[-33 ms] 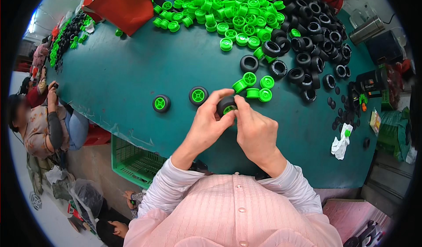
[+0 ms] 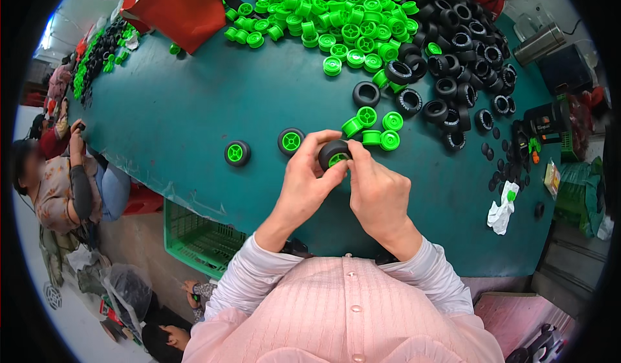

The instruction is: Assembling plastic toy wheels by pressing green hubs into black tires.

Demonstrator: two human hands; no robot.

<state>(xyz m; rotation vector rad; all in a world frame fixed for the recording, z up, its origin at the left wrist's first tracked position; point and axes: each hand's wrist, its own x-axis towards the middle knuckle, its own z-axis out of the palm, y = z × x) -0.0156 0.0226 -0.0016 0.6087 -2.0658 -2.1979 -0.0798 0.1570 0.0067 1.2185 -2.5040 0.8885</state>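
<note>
Between my two hands, just above the green table, is a toy wheel, a black tyre around a green rim. My left hand curls its thumb and index finger round the tyre's left side. Pressed against its right edge are the thumb and fingertips of my right hand. Part of the wheel is hidden by my fingers. Left of my hands lie a wheel with its tyre on and another finished wheel. Several loose green rims sit just beyond my right hand.
A heap of green rims and a pile of black tyres cover the far side. A red bag stands far left; a crumpled white tissue lies at right. A green crate is below the table edge. Another person sits at left.
Both hands keep their hold on the wheel. It has tilted very slightly, showing a little more of its green rim, and my right hand has shifted marginally to the right.
</note>
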